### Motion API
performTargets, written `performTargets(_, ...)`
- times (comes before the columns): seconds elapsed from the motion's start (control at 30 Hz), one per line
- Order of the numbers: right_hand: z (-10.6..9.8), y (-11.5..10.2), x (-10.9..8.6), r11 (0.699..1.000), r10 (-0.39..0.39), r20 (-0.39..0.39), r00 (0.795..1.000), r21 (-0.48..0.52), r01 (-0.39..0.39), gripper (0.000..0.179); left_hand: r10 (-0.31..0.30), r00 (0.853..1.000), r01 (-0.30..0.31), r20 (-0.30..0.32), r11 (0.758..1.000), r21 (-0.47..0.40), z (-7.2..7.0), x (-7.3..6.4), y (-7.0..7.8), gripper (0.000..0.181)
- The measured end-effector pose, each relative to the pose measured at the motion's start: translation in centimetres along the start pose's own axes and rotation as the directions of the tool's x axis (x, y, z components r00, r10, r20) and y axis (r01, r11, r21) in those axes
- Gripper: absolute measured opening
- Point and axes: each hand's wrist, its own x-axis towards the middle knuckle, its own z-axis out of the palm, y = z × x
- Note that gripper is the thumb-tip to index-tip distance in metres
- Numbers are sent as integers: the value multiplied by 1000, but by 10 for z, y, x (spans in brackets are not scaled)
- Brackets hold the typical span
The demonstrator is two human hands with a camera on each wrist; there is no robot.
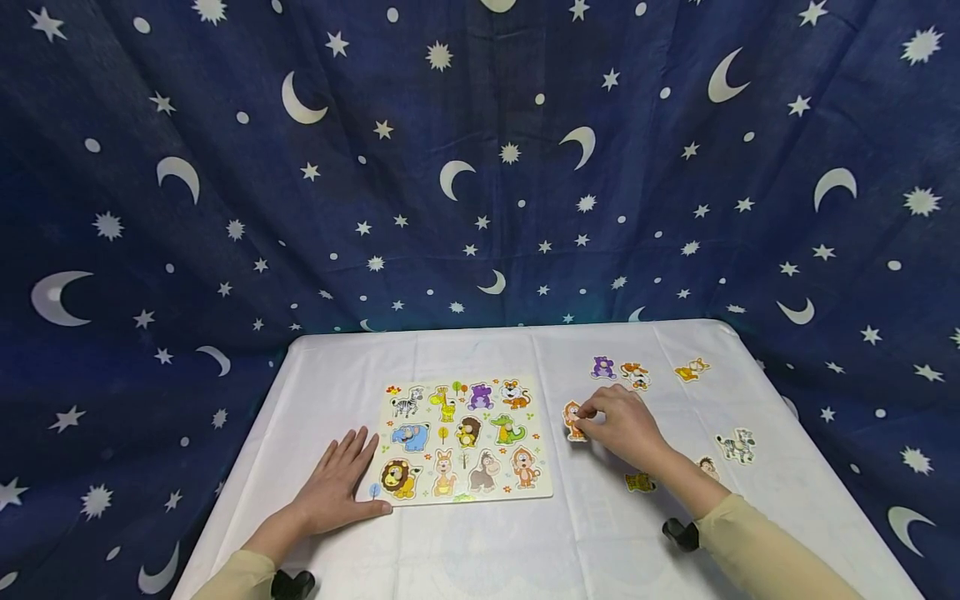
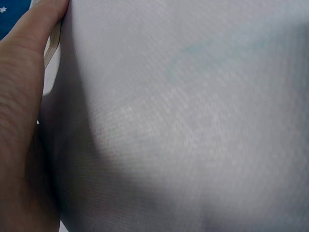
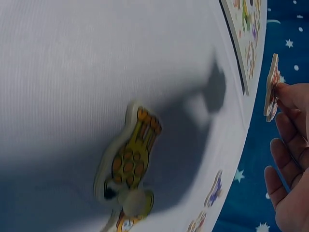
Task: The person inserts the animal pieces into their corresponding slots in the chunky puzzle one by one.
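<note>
My right hand (image 1: 626,429) pinches a wooden monkey puzzle piece (image 1: 572,421) just right of the puzzle board (image 1: 543,467). In the right wrist view the piece (image 3: 272,87) shows edge-on at the thumb and fingertips, raised off the white cloth. My left hand (image 1: 330,487) lies with fingers spread at the board's lower left corner, its thumb along the bottom edge. Printed animals in three rows cover the board, among them a zebra, a lion and a matching monkey. In the left wrist view, part of the left hand (image 2: 21,96) shows beside the cloth.
Loose pieces lie right of the board: a purple animal (image 1: 602,367), a tiger (image 1: 635,375), an orange animal (image 1: 692,370) and a zebra (image 1: 737,447). A giraffe piece (image 3: 130,154) lies below the right hand. The forearm partly covers a brown piece (image 1: 707,467). A starry curtain (image 1: 495,217) hangs behind.
</note>
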Motion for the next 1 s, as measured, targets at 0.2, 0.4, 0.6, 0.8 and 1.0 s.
performTargets(0.2,8,-11,0,1000,-9,34,999,-9,10,12,-4,1000,4,1,1000,-4,0,0,1,120)
performTargets(0.4,16,-22,0,1000,-19,59,998,8,18,12,0,1000,0,1,1000,3,0,0,0,121)
performTargets(0.6,25,-33,-2,999,-53,72,996,12,52,13,2,1000,-2,-3,1000,-2,0,0,0,120)
performTargets(0.8,34,-42,-5,997,-81,85,993,5,81,13,6,1000,-6,-6,1000,-1,0,0,0,120)
performTargets(1.0,43,-51,-7,997,-77,103,992,0,77,15,7,1000,-7,-9,1000,2,0,0,0,120)
